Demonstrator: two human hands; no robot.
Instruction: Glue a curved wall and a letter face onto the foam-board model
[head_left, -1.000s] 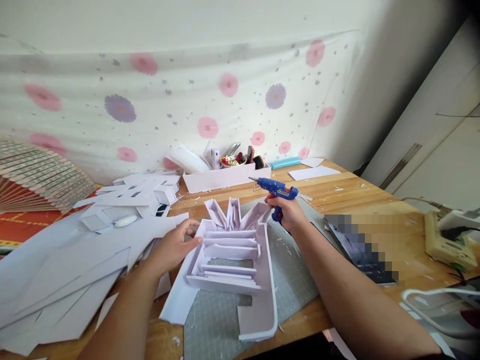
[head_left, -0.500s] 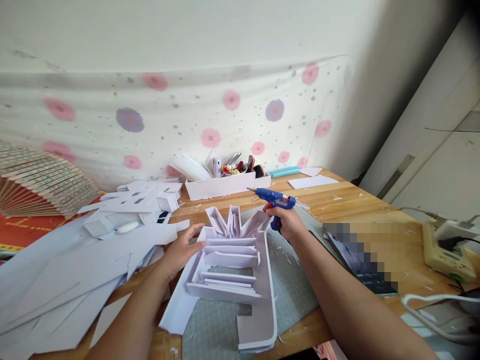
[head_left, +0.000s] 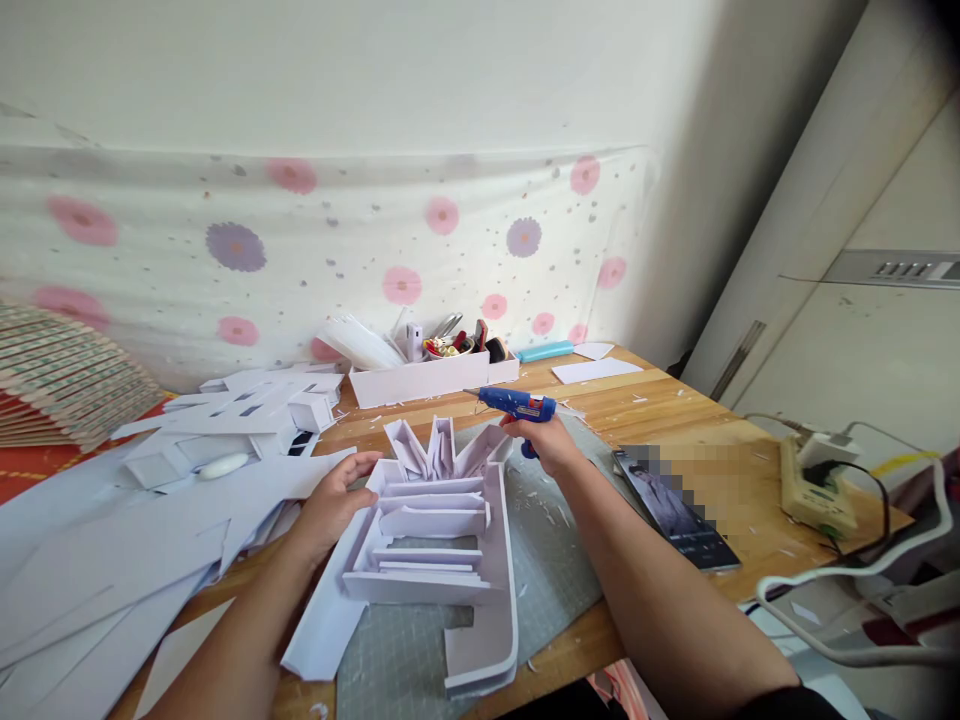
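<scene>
A white foam-board letter form with slats across its middle and pointed prongs at its far end lies on the grey-green cutting mat. My left hand grips its upper left corner, the thumb over the edge of the wall. In my right hand is a blue hot glue gun, held by its handle with the nozzle pointing left, just above and beyond the prongs. Some fingers of the right hand reach the form's upper right corner; whether they press on it I cannot tell.
Cut white board sheets and pieces cover the left side, beside a folding fan. At the back stands a white box of tools and glue sticks. A phone or tablet and a power strip are at the right.
The camera view has turned slightly right, so everything sits further left in the picture. Both hands keep their holds, with little visible movement against the form.
</scene>
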